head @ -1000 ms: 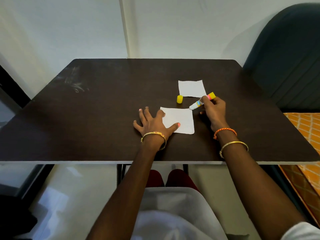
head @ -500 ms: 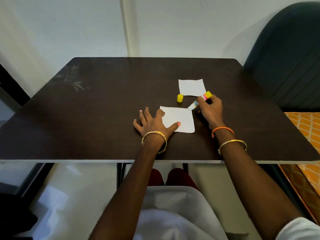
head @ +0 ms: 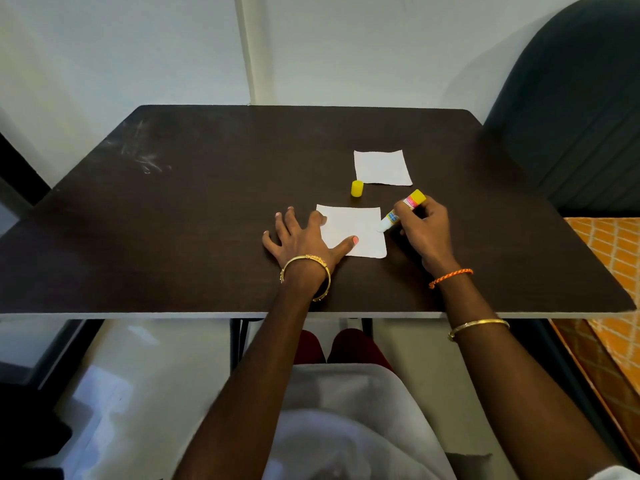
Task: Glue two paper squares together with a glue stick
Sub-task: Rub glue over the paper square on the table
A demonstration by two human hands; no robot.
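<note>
Two white paper squares lie on the dark table [head: 207, 209]. The near paper square [head: 356, 228] is pinned flat by my left hand [head: 301, 239], whose thumb and forefinger rest on its left part. My right hand [head: 427, 233] grips an uncapped glue stick [head: 401, 211], yellow at the back end, with its white tip touching the right edge of the near square. The far paper square [head: 382, 167] lies untouched behind it. The yellow glue cap [head: 357, 188] stands on the table between the two squares.
A dark padded chair back [head: 571, 109] rises at the right beyond the table. An orange patterned fabric [head: 613, 271] lies at the right below the table edge. White scuff marks [head: 145, 157] show on the table's far left.
My right hand has drawn the glue stick's tip down along the near square's right edge, from its top right corner toward me. My left hand has stayed pressed on the paper.
</note>
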